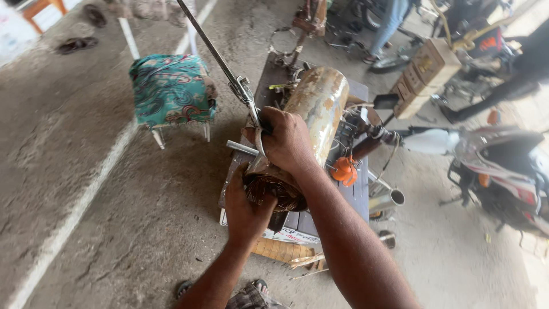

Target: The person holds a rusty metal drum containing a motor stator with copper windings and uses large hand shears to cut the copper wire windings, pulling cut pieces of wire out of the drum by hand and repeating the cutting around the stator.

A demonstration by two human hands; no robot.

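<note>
A rusty metal cylinder [318, 103] lies on a low workbench [357, 194], its near end showing copper windings [278, 191]. My left hand [245, 206] grips that near end from the left and below. My right hand [283, 139] rests on top of the cylinder and is closed around the lower end of a long metal rod [213, 52] with a clamp-like fitting [243, 91]. The rod runs up and away to the left.
A stool with a patterned teal cushion [171, 88] stands to the left. A motorcycle [503, 166] is parked at right. Cardboard boxes [426, 71] and another person's legs [389, 28] are at the back. An orange part [344, 170] and a metal pipe [388, 200] sit by the bench.
</note>
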